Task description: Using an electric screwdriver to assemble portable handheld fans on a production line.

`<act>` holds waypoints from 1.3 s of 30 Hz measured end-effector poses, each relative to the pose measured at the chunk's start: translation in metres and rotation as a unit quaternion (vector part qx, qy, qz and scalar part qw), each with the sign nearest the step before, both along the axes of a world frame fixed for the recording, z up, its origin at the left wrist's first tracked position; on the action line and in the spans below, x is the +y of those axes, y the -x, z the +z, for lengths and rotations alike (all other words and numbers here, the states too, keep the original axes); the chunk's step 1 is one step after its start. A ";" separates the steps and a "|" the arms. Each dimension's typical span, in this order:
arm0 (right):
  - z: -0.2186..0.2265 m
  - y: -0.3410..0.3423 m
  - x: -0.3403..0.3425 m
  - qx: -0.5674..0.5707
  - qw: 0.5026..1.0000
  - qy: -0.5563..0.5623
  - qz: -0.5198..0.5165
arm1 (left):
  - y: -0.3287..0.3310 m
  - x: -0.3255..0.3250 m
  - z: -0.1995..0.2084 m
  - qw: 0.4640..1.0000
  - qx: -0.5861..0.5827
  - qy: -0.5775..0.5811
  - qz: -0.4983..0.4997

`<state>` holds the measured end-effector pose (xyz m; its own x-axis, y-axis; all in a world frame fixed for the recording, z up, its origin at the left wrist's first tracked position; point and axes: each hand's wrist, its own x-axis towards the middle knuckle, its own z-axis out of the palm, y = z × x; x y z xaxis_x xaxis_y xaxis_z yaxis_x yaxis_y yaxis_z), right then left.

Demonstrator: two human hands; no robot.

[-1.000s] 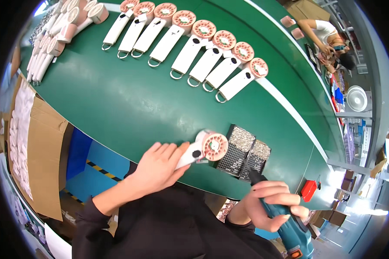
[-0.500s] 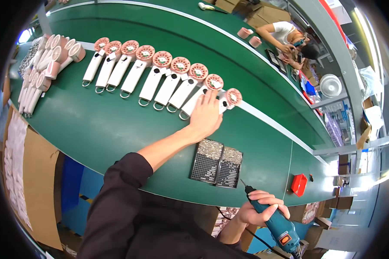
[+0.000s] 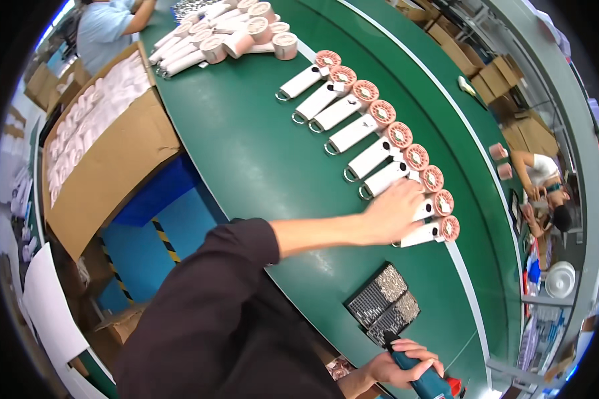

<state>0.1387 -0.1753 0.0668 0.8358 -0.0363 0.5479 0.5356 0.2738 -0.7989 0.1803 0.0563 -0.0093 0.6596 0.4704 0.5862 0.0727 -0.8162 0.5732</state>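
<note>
Green counter (image 3: 259, 153) runs from upper left to lower right. Cardboard box (image 3: 120, 159) of pale pink parts stands beside its near edge; co-worker in light blue (image 3: 106, 30) at its far left end, partly cut off. Co-worker in white (image 3: 544, 169) sits beyond its far side. Dark sleeve (image 3: 239, 246) and forearm cross the near edge, covering part of it.

Pile of pink-and-white units (image 3: 243, 40) at the far left end. Row of nine handheld units (image 3: 359, 136), round slotted heads toward the pale strip (image 3: 467, 279), wrist loops toward the near edge.

Hands well apart. Left hand (image 3: 398, 207) lies over the row's right-hand end, hiding most of the seventh handle and parts of its neighbours; cannot tell whether it grips one. Right hand (image 3: 398, 369) is wrapped around a teal electric driver (image 3: 427, 384), body cut off below, black nose at the grid trays (image 3: 369, 302); contact unclear. Trays, partly filled with small metal pieces, sit near the near edge. Red container (image 3: 454, 385) is mostly hidden behind the driver.
</note>
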 end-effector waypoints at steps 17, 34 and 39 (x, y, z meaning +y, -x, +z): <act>-0.034 0.022 0.022 -0.006 0.971 0.045 0.235 | 0.282 0.334 -0.014 0.841 0.131 -0.129 0.509; -0.033 0.031 0.028 0.022 0.974 0.054 0.220 | 0.256 0.205 0.001 0.911 0.090 -0.180 0.361; -0.031 0.026 0.021 0.016 0.971 0.062 0.231 | 0.250 0.123 0.012 0.929 0.143 -0.194 0.282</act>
